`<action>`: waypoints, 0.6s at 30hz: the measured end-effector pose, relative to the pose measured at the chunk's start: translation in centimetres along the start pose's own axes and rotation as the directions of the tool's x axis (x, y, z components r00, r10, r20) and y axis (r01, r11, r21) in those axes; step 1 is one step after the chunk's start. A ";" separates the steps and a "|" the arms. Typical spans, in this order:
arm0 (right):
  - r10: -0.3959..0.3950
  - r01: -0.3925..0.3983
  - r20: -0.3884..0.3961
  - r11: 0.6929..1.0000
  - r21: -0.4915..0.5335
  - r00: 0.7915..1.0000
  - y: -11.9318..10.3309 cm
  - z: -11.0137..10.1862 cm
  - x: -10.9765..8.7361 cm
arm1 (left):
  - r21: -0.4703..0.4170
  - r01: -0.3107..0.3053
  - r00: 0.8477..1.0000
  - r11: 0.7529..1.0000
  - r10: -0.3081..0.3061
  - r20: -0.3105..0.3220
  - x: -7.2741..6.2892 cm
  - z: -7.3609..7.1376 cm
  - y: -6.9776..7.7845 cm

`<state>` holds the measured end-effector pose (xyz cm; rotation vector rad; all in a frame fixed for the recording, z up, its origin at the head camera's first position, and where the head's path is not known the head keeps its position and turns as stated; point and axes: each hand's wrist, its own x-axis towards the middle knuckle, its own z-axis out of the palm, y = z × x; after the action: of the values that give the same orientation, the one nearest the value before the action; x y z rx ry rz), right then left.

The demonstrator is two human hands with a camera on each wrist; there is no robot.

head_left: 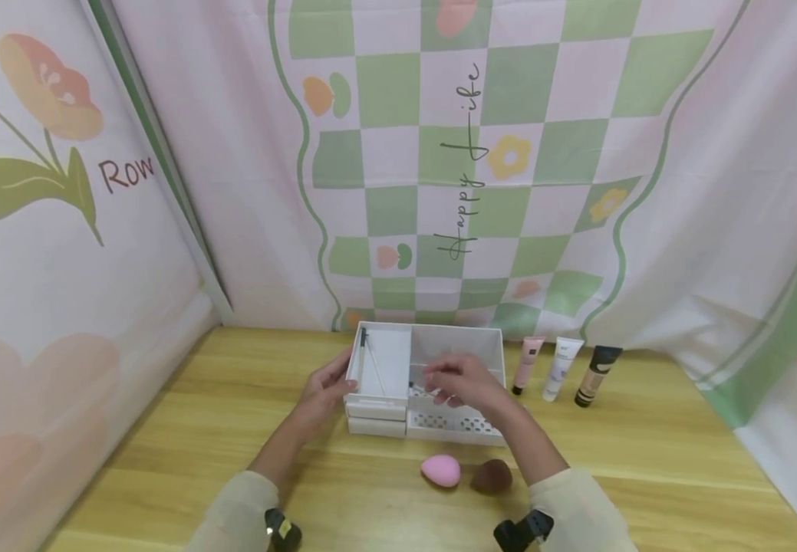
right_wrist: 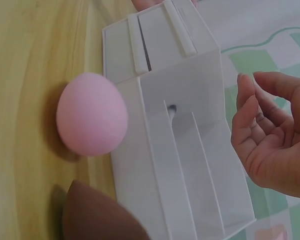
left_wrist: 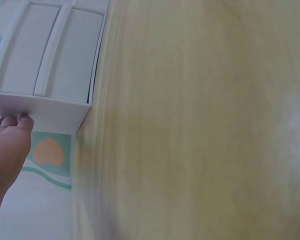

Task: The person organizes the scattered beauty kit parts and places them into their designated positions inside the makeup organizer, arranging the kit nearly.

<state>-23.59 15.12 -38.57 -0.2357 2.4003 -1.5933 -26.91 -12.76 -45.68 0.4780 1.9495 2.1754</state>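
A white desktop organizer (head_left: 456, 438) stands on the wooden table, with two stacked drawers at its left front. My left hand (head_left: 322, 391) grips its left side, fingers against the outer wall and thumb over the top edge. On the organizer's left top tray lie slim makeup brushes (head_left: 363, 338), one with a black end. My right hand (right_wrist: 277, 132) is raised over the right compartments, fingers loosely curled, thumb and index tips close together with nothing between them. Below it, a thin dark-tipped brush (right_wrist: 173, 108) lies in a divided compartment.
A pink makeup sponge (head_left: 441, 471) and a brown sponge (head_left: 492, 477) lie in front of the organizer. To its right stand a pink tube (head_left: 528, 365), a white tube (head_left: 561, 368) and a black-and-tan tube (head_left: 597, 376). Printed curtain (head_left: 253, 253) hangs behind.
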 end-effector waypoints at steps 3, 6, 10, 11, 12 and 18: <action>-0.012 0.012 0.002 1.000 -0.003 1.000 0.5 -0.4 -0.6 | 0.001 0.002 1.000 1.000 -0.002 -0.003 0.0 0.0 0.1; -0.014 0.014 -0.004 1.000 0.006 1.000 0.9 -0.9 -1.1 | 0.000 0.003 1.000 1.000 -0.003 -0.001 0.0 0.0 0.1; -0.022 0.022 -0.032 0.999 0.026 0.999 1.3 -1.5 -1.9 | -0.013 -0.001 1.000 1.000 0.001 0.004 0.0 0.0 0.1; -0.023 0.024 -0.040 0.999 0.032 0.999 1.4 -1.7 -2.1 | -0.014 -0.008 1.000 1.000 0.008 0.007 0.0 0.0 0.0; -0.019 0.021 -0.050 0.999 0.038 0.999 1.6 -1.8 -2.3 | -0.014 -0.009 1.000 1.000 0.009 0.006 0.0 0.0 0.0; 0.025 -0.019 -0.091 0.997 0.074 0.996 2.7 -2.7 -3.6 | 0.001 -0.006 1.000 1.000 0.006 0.008 0.1 -0.2 -0.2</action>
<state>-20.92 19.53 -39.62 -0.1245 2.3975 -1.7131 -27.06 -12.90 -45.92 0.4921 1.9479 2.1730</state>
